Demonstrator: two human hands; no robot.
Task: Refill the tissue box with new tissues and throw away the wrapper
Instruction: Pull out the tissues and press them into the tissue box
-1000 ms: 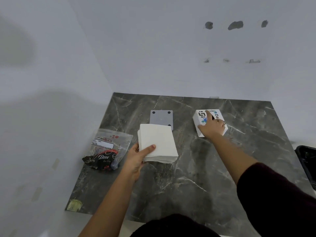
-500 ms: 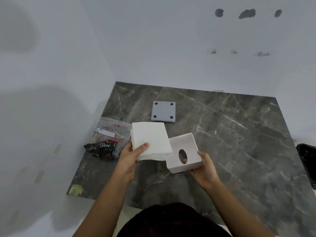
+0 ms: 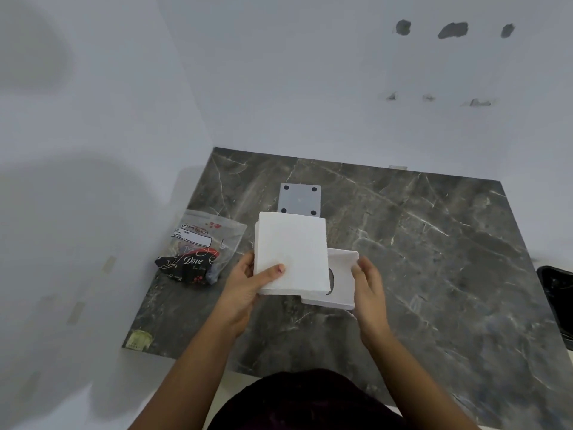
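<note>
My left hand [image 3: 248, 283] grips a thick stack of white tissues [image 3: 291, 249] by its near left corner, thumb on top. The stack is lifted and overlaps the left half of the white tissue box [image 3: 341, 280], which lies upside down with its dark oval slot partly showing. My right hand [image 3: 367, 285] holds the box by its right side. The emptied plastic wrapper [image 3: 198, 248], clear and black with a printed label, lies on the dark marble table [image 3: 418, 243] to the left of the stack.
A grey square base plate [image 3: 299, 200] with black dots at its corners lies behind the tissues. A black bin [image 3: 558, 283] shows at the right edge of the view. White walls close in at the left and back. A small yellowish sticker [image 3: 139, 339] marks the table's near left corner.
My right hand brought the box from the far right of the table to just in front of me and turned it over. The tissue stack has moved right, over the box.
</note>
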